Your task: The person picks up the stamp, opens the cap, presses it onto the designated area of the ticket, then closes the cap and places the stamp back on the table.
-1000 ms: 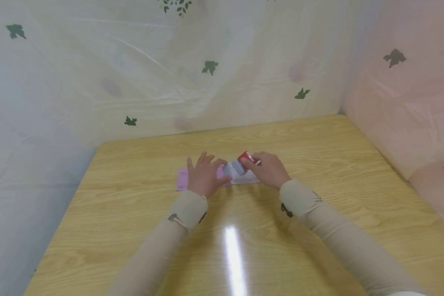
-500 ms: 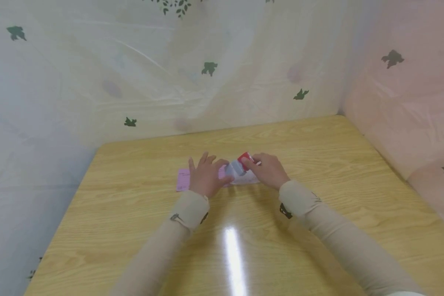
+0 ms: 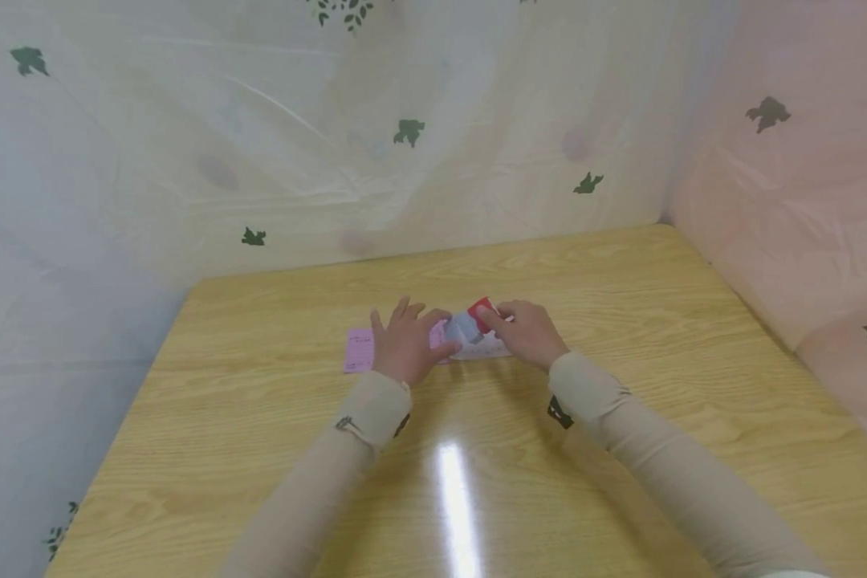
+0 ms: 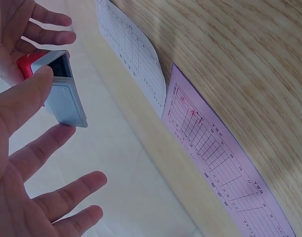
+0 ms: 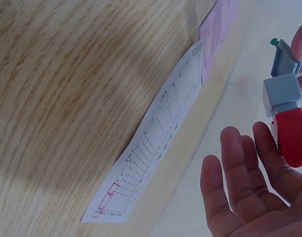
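Note:
A small stamp with a red handle [image 5: 291, 136] and a grey block-shaped body [image 5: 281, 91] is held up between my hands, over the slips. My right hand [image 3: 531, 331] grips the red handle between thumb and forefinger, its other fingers extended. With thumb and forefinger, my left hand [image 3: 408, 345] pinches the stamp's grey cap [image 4: 66, 101], which sits angled against the body. A dark hollow shows at the body's end in the left wrist view. Beneath lie a pink printed slip [image 4: 210, 148] with red marks and a white printed slip [image 5: 151, 138] with a red outlined mark.
Both slips lie end to end on a wood-grain table [image 3: 260, 449], overlapping slightly. A pale curtain [image 3: 296, 144] with dark green bird shapes hangs behind the table's far edge, and a pinkish one [image 3: 802, 201] hangs at the right.
Both hands shift slightly to the right with the stamp and its cap. The grey parts turn a little between the fingers. The slips stay where they are.

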Action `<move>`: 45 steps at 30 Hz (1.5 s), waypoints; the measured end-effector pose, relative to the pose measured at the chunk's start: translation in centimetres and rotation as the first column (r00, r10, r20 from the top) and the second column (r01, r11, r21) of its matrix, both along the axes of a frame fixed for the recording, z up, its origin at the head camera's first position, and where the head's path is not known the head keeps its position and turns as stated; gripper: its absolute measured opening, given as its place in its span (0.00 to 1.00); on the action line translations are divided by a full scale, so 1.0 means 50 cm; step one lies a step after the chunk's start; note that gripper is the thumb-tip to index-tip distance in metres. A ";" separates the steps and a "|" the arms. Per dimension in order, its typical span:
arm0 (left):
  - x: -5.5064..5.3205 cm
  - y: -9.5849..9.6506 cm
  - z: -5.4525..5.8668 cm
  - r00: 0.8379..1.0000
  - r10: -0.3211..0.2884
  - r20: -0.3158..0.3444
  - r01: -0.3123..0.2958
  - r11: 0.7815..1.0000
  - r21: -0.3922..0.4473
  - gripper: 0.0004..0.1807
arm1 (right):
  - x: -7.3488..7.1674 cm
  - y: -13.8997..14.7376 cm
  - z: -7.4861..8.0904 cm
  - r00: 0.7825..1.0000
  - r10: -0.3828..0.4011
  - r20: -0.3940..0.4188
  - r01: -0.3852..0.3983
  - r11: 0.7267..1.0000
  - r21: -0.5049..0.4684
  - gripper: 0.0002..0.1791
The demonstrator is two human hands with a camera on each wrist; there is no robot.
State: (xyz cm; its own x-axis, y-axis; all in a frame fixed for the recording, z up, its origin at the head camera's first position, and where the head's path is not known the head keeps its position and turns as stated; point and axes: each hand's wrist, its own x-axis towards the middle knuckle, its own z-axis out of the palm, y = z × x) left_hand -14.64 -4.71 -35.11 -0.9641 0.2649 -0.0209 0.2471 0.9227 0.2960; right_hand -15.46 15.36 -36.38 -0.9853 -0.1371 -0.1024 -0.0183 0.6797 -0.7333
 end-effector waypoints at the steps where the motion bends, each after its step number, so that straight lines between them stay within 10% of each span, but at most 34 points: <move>1: 0.000 0.000 0.000 1.000 0.003 0.003 -0.003 1.000 0.002 0.30 | 0.000 0.000 0.000 1.000 0.000 0.000 0.000 1.000 0.000 0.29; 45: -0.001 0.016 -0.007 0.983 0.042 0.181 -0.079 0.977 0.199 0.31 | 0.001 0.011 -0.008 0.996 -0.004 0.091 0.007 0.999 -0.037 0.33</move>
